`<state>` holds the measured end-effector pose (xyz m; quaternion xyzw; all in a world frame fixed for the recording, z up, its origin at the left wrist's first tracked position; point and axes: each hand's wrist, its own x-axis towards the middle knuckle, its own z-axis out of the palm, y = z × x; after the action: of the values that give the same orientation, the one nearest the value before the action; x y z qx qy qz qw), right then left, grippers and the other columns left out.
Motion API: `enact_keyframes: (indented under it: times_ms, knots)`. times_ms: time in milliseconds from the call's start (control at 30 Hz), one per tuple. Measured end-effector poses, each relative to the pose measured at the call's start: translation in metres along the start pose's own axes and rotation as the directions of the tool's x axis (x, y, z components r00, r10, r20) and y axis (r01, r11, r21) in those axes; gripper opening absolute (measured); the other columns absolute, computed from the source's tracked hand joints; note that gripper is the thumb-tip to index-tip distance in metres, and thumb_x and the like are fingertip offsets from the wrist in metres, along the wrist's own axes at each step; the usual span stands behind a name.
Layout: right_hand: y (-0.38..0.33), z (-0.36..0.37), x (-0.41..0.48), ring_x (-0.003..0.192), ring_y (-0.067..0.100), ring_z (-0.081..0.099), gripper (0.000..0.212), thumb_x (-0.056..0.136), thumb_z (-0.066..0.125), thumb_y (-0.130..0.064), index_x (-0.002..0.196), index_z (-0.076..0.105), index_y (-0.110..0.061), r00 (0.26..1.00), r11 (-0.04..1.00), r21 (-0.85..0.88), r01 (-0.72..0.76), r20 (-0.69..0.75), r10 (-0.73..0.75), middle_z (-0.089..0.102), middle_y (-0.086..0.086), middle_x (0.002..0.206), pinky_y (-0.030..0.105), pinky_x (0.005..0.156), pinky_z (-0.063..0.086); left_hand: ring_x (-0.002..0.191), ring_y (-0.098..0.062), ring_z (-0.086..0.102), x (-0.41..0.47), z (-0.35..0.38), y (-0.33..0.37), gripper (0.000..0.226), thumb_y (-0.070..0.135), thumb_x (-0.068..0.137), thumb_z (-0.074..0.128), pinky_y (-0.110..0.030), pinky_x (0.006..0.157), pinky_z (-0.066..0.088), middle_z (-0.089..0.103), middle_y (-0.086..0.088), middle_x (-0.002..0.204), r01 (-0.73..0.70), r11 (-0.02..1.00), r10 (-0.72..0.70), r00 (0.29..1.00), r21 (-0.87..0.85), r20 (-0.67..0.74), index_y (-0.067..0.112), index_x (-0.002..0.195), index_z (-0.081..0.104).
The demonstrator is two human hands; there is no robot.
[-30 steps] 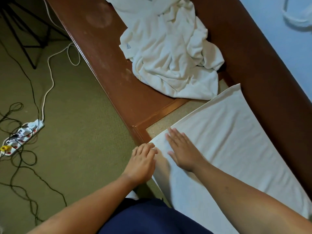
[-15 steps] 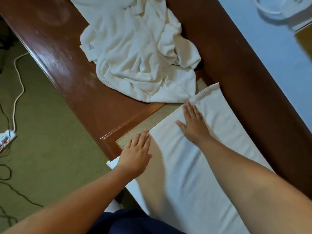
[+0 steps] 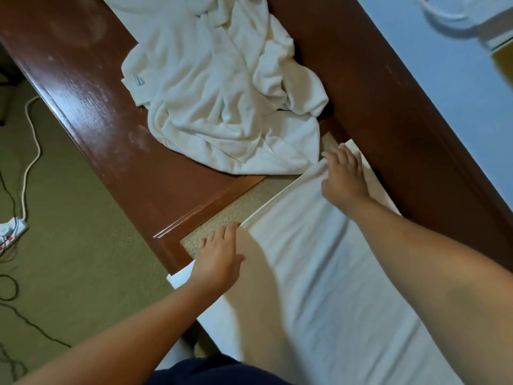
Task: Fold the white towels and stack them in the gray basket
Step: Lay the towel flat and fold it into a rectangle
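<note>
Towel [image 3: 319,287] lies flat along bench [image 3: 116,134]. Right hand [image 3: 344,176] at its far edge, seemingly pinching the raised hem, though it's blurry. Left hand [image 3: 219,259] flat, fingers straight, at towel's left edge. Crumpled pile [image 3: 222,101] just beyond.

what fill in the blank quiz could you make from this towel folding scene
1. The right hand holds the far edge of the flat ___.
2. The left hand has its fingers ___, not curled.
3. The power strip sits on the green ___.
Missing words: towel; straight; carpet.
</note>
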<state>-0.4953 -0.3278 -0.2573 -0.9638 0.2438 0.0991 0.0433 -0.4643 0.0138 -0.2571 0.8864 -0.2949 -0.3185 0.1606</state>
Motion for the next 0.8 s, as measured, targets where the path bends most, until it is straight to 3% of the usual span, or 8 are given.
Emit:
enact_keyframes:
  times_ms: [67,133,267,367,467,600,700,800]
  knots:
    - [-0.021,0.006,-0.024,0.145,0.031,0.03,0.07,0.066,0.061,-0.005,0.134,0.047,-0.015,0.952,0.955,-0.003,0.298,-0.074,-0.298,0.045,0.015,0.146,0.056,0.121,0.014,0.125,-0.026,0.049,0.001,-0.008,-0.001,0.054,0.035,0.097,0.061,-0.038,0.103,0.028,0.054,-0.002,0.136,0.017,1.0,-0.017,1.0,0.001,0.025,0.022,0.144,0.037]
    - [-0.054,0.015,-0.047,0.141,0.031,0.034,0.074,0.063,0.061,-0.007,0.135,0.046,-0.017,0.793,0.793,0.02,0.609,-0.001,-0.609,0.048,0.014,0.144,0.055,0.119,0.021,0.113,-0.026,0.056,-0.002,-0.013,-0.007,0.036,0.037,0.098,0.058,-0.037,0.094,0.03,0.061,-0.001,0.123,0.0,0.999,-0.002,1.0,0.047,0.031,0.022,0.129,0.045]
    - [-0.115,0.019,-0.063,0.13,0.03,0.047,0.069,0.067,0.062,-0.003,0.134,0.053,-0.019,0.653,0.686,0.076,0.724,0.243,-0.717,0.054,0.005,0.135,0.044,0.117,0.026,0.104,-0.029,0.062,-0.018,-0.017,-0.029,0.028,0.042,0.101,0.053,-0.039,0.086,0.033,0.065,-0.003,0.115,-0.052,0.974,0.038,0.997,0.221,0.07,0.019,0.116,0.048]
    - [-0.101,-0.001,-0.039,0.094,0.028,0.058,0.039,0.061,0.06,-0.005,0.094,0.054,-0.024,0.68,0.691,-0.076,0.719,0.281,-0.677,0.062,0.0,0.094,0.035,0.08,0.037,0.105,-0.03,0.063,-0.033,-0.02,-0.049,0.027,0.04,0.102,0.051,-0.038,0.089,0.037,0.066,-0.006,0.114,-0.083,0.946,0.059,0.995,0.312,0.085,0.017,0.116,0.048]
    - [-0.064,-0.035,-0.016,0.102,0.024,0.057,0.03,0.075,0.064,-0.015,0.101,0.055,-0.027,0.773,0.73,-0.31,0.609,0.439,-0.458,0.062,-0.002,0.103,0.036,0.091,0.036,0.111,-0.029,0.061,-0.046,-0.022,-0.064,0.031,0.038,0.101,0.053,-0.038,0.093,0.038,0.065,-0.004,0.115,-0.069,0.949,0.045,0.995,0.307,0.087,0.018,0.124,0.049]
    - [-0.024,-0.054,-0.02,0.105,0.025,0.061,0.023,0.088,0.053,-0.015,0.109,0.06,-0.021,0.834,0.628,-0.557,0.543,0.443,-0.328,0.063,0.001,0.11,0.04,0.096,0.037,0.113,-0.026,0.06,-0.06,-0.024,-0.066,0.035,0.034,0.095,0.058,-0.04,0.101,0.036,0.064,-0.001,0.116,-0.057,0.968,0.021,0.989,0.245,0.148,0.022,0.127,0.051]
    - [-0.002,-0.053,-0.052,0.088,0.036,0.064,0.021,0.079,0.056,0.001,0.095,0.066,-0.007,0.877,0.654,-0.588,0.476,0.256,-0.407,0.064,0.013,0.093,0.048,0.084,0.043,0.093,-0.023,0.06,-0.081,-0.017,-0.062,0.013,0.027,0.093,0.057,-0.034,0.081,0.041,0.061,0.005,0.096,-0.114,0.975,0.08,0.981,0.191,0.176,0.028,0.103,0.049]
    - [0.042,-0.043,-0.103,0.068,0.04,0.062,0.021,0.067,0.06,0.007,0.085,0.068,-0.001,0.877,0.675,-0.576,0.46,0.178,-0.446,0.059,0.02,0.078,0.05,0.063,0.049,0.076,-0.019,0.053,-0.111,-0.003,-0.048,0.02,0.017,0.091,0.054,-0.032,0.059,0.035,0.052,0.007,0.083,-0.136,0.977,0.101,0.974,0.165,0.205,0.03,0.089,0.04]
